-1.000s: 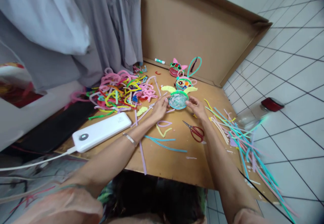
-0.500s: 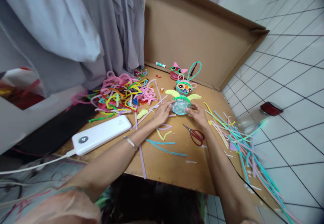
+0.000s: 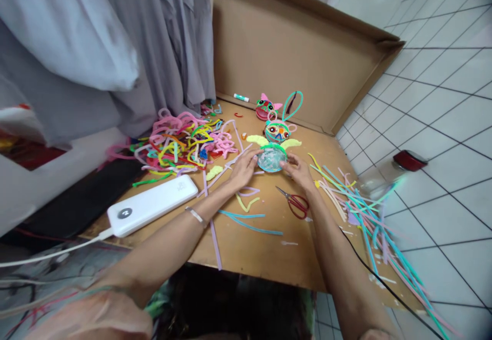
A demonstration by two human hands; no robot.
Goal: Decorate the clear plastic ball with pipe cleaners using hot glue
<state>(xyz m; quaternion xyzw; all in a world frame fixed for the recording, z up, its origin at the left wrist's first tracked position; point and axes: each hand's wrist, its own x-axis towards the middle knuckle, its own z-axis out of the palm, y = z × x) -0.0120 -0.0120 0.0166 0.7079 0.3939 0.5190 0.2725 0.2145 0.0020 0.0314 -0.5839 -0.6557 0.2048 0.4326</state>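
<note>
At the table, the left hand and right hand grasp the dome between them, probably to steady it from both sides; scissors lie near the right hand, seemingly handy.

The light was soft and moderately bright, spread quite evenly over the worktop; the white tiles looked palest, while below the front edge of the worktop it was almost black; gentle shadows lay in the grey cloth; the sleeve and the red lid were somewhat blurred; toward the right, tile lines stretched and slanted, and the upper corner darkened.
</note>
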